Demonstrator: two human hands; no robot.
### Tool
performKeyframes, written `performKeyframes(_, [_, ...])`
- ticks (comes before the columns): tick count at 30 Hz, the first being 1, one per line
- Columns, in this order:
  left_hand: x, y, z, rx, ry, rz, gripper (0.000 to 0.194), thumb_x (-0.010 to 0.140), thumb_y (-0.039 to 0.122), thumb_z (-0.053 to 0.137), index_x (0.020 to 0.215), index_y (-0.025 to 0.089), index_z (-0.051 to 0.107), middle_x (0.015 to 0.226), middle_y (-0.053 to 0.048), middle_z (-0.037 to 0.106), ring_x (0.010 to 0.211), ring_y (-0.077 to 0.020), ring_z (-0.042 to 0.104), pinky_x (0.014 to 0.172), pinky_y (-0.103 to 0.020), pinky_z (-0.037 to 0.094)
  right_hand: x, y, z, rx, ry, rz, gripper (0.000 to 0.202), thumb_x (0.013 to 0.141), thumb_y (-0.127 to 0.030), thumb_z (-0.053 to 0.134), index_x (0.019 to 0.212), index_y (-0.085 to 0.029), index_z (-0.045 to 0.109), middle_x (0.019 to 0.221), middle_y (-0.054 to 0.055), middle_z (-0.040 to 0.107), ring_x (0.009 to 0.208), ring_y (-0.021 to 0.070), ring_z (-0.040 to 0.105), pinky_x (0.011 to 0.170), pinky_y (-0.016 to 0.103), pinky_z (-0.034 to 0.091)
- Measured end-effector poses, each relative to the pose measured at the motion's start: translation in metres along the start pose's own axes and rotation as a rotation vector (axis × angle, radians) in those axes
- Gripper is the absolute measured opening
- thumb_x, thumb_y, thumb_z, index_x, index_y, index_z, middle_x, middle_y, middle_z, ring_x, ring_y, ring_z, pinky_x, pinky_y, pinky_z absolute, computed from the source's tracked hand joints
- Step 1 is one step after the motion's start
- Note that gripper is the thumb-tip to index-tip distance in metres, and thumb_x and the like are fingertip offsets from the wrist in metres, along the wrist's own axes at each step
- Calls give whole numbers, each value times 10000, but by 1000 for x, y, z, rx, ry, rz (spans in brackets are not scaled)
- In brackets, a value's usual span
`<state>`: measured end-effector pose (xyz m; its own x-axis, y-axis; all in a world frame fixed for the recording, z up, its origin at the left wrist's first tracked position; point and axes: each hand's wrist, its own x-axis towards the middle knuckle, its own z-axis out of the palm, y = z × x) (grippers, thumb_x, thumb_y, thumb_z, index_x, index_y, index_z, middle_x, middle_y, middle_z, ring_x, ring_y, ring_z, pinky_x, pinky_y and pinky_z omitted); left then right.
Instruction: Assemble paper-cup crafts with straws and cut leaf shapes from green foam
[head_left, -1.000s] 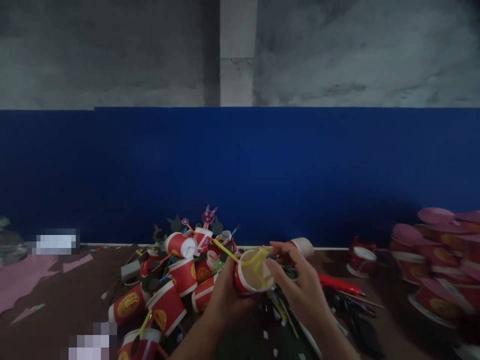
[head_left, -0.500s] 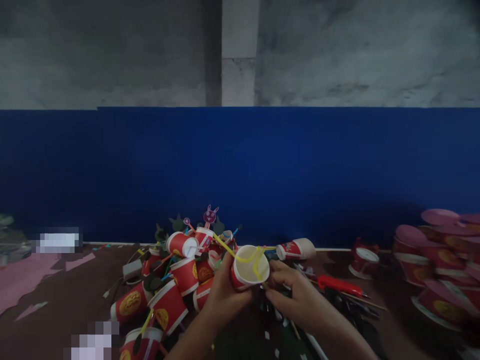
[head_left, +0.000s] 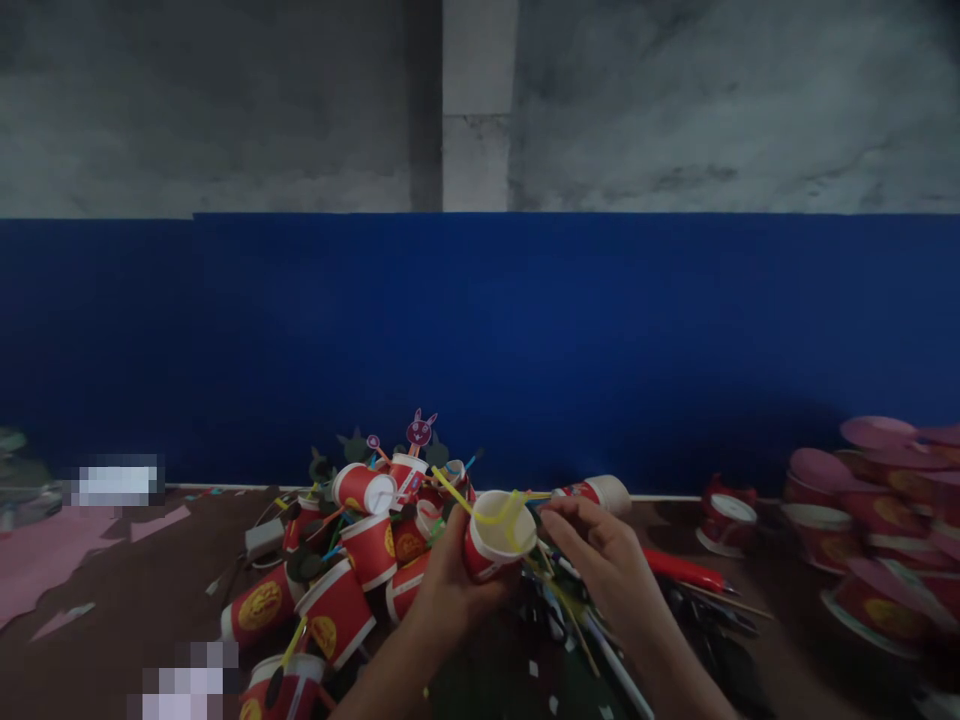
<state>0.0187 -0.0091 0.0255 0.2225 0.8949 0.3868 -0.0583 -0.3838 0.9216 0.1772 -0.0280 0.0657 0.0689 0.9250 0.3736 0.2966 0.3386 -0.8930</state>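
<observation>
A red paper cup (head_left: 486,560) with a white rim is tilted so that its pale inside faces me. My left hand (head_left: 442,580) is wrapped around its left side and base. Bent yellow straws (head_left: 491,518) lie across the cup's mouth; one sticks out to the upper left, another points right. Just right of the rim is my right hand (head_left: 600,550), its thumb and fingers drawn together near the right-hand straw end. Whether the fingertips grip that straw or something small is hidden.
Left of my hands lies a heap of red cups (head_left: 367,550) with straws and cut-out animal heads (head_left: 419,430). At right are a red-handled tool (head_left: 686,569), dark tools, sticks and stacked cups with pink discs (head_left: 881,433). Pink sheets (head_left: 56,560) lie far left. A blue panel (head_left: 480,340) stands behind.
My right hand has moved up and slightly right from the cup's lower side, uncovering sticks and tools beneath. The left hand still holds the cup, tilted slightly differently.
</observation>
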Motion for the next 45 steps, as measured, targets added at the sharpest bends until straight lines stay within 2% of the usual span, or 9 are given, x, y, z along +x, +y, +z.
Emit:
performKeyframes(3, [0, -2, 3, 12, -47, 30, 525, 656, 177, 670, 1123, 190, 429, 1046, -56, 604, 921, -195, 580, 815, -300, 459, 1, 4, 3, -39, -28, -87, 311, 787, -404, 541, 999, -188, 609, 957, 83, 632, 889, 214, 582, 750, 325, 471])
performKeyframes(6, [-2, -1, 7, -13, -91, 4, 564, 646, 170, 675, 1145, 186, 413, 1089, -82, 590, 953, -212, 574, 840, -325, 451, 0, 5, 4, -123, -79, -145, 206, 778, -360, 559, 855, -189, 645, 1071, 90, 586, 986, 226, 539, 843, 346, 435])
performKeyframes(13, [-11, 9, 1, -286, -243, -199, 799, 598, 304, 718, 1299, 243, 340, 1148, -71, 577, 1017, -241, 554, 861, -360, 443, 3, 8, 0, -131, -113, -90, 238, 783, -331, 569, 645, -174, 682, 1091, 89, 585, 950, 234, 554, 732, 313, 459])
performKeyframes(18, [-8, 10, -2, -496, -203, -286, 632, 678, 457, 628, 1235, 222, 445, 1174, -81, 566, 1065, -243, 530, 924, -389, 383, 3, 8, -1, -130, -208, -66, 286, 776, -328, 583, 546, -172, 650, 1061, 82, 592, 929, 231, 569, 712, 315, 460])
performKeyframes(22, [-7, 9, 4, -460, -221, -222, 733, 550, 403, 755, 1197, 232, 456, 1121, -79, 592, 985, -244, 566, 866, -373, 418, 3, 4, 1, -51, -283, -32, 278, 782, -376, 577, 618, -175, 677, 1069, 76, 599, 925, 223, 581, 749, 314, 465])
performKeyframes(29, [-6, 6, 1, -312, -3, -112, 767, 572, 299, 748, 1224, 225, 353, 1071, -60, 583, 927, -203, 570, 830, -331, 434, 5, 5, -1, 152, -224, -44, 325, 860, -441, 430, 940, -244, 675, 1113, 53, 606, 1041, 207, 543, 893, 333, 426])
performKeyframes(34, [-8, 11, 1, -185, -197, -29, 757, 594, 177, 724, 1240, 240, 335, 1184, -76, 518, 1061, -228, 517, 895, -336, 411, 2, 5, -1, -49, -253, -89, 139, 720, -340, 638, 727, -207, 679, 1174, 76, 544, 1070, 259, 507, 927, 425, 378])
performKeyframes(39, [-11, 10, 6, -20, -89, 63, 797, 610, 186, 716, 1276, 230, 280, 1195, -76, 504, 1084, -223, 497, 960, -357, 369, -3, 0, 4, -281, -36, -183, 190, 723, -272, 603, 550, -194, 596, 1074, 81, 574, 1030, 256, 496, 913, 429, 352])
performKeyframes(45, [-12, 4, 7, -50, -110, 65, 808, 613, 214, 715, 1289, 208, 272, 1196, -103, 500, 1096, -247, 489, 944, -378, 391, -6, -3, 8, -294, -66, -158, 227, 731, -292, 602, 524, -199, 610, 1074, 66, 583, 1032, 261, 501, 898, 416, 358])
